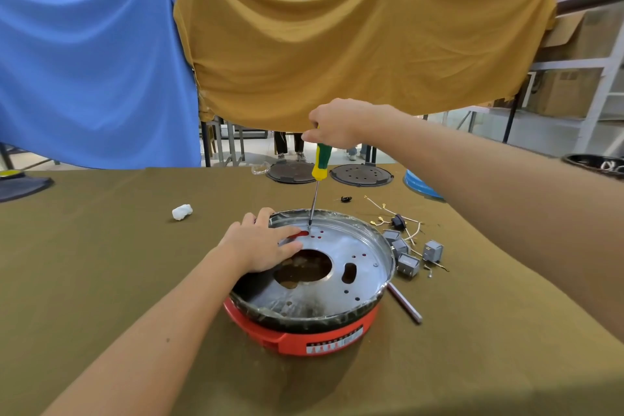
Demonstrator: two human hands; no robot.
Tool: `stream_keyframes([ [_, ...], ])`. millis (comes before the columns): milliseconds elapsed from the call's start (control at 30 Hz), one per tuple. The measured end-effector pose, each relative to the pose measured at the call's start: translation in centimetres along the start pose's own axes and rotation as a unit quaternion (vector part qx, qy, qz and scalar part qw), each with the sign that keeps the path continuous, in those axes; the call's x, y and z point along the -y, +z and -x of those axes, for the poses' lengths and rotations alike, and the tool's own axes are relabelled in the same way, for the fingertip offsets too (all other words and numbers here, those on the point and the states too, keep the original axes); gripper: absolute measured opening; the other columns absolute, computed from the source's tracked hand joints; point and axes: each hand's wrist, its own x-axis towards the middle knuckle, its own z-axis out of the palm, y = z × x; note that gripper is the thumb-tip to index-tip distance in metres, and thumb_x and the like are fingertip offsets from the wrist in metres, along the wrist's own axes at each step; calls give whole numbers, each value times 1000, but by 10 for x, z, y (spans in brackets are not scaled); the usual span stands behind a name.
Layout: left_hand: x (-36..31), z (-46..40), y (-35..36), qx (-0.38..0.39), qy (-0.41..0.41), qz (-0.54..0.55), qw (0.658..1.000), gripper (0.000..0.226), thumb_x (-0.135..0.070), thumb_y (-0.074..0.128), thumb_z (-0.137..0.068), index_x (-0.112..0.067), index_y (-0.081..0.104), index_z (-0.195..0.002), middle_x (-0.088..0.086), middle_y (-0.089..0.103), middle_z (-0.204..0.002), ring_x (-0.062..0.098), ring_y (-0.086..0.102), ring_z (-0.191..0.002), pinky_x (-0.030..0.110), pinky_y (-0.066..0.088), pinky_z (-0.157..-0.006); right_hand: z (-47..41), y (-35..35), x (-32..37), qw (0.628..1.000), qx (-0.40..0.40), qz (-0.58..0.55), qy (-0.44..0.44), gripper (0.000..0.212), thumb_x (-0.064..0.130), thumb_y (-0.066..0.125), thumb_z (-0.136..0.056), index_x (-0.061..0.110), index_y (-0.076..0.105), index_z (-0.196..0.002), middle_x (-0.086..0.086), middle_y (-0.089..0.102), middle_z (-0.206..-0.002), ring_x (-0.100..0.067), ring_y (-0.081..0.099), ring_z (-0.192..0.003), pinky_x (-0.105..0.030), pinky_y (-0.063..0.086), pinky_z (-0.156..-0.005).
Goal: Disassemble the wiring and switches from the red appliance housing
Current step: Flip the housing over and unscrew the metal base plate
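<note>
Head view, housing: we see the red housing (297,336) sitting on the olive-covered worktop (101,280), near the middle and close to us, with a label strip on its front wall.
Head view, metal plate: a shiny round plate (337,280) with a raised rim sits in the top of the housing; it has one large central opening, an oval slot and several small holes.
Head view, left hand: our left hand (261,246) lies flat on the plate's far-left part, fingers straight and pressing down; the grip is released, holding nothing.
Head view, right hand: our right hand (334,125) is raised above the housing, its grip clenched round the top of the screwdriver (319,167).
Head view, screwdriver: green and yellow handle, thin shaft nearly upright, tip resting at a small hole near the plate's far rim, just beside the left fingertips.
Head view, switches: four small grey blocks (408,263) lie on the worktop just right of the housing.
Head view, wires: loose pale wires (410,230) with small metal ends lie beyond the blocks, with a small black part among them.
Head view, rod: a thin rod (405,304) lies on the worktop beside the housing's right edge.
Head view, far edge: two dark round discs (361,176) and a white wad (182,212) to the left.
Head view, backdrop: a blue cloth (91,78) and a mustard cloth (354,51) hang behind the worktop.
</note>
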Motion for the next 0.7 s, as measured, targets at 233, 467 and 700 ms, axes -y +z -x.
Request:
stream_keyframes([
  [233, 0, -2, 2, -1, -3, 3, 1000, 54, -73, 17, -94, -59, 21, -145, 6, 11, -162, 37, 24, -142, 49, 29, -110, 7, -7, -3, 964, 67, -251, -51, 19, 0, 62, -82, 11, 62, -97, -2, 53, -89, -19, 48, -74, -25, 44, -58],
  [467, 1, -4, 2, -3, 2, 1, 1000, 54, -73, 16, -94, -59, 21, -146, 6, 11, -162, 38, 24, -142, 50, 30, -110, 2, 1, 2, 998, -15, 48, 34, 52, 59, 41, -100, 10, 57, -91, -3, 56, -76, -18, 52, -64, -31, 36, -53],
  [700, 1, -4, 3, -3, -4, 8, 1000, 54, -75, 16, -93, -60, 21, -145, 5, 10, -162, 37, 23, -143, 50, 29, -111, 7, -5, 3, 955, 61, -276, -86, 20, -3, 59, -84, 13, 59, -96, -5, 51, -91, -20, 48, -73, -26, 45, -58],
])
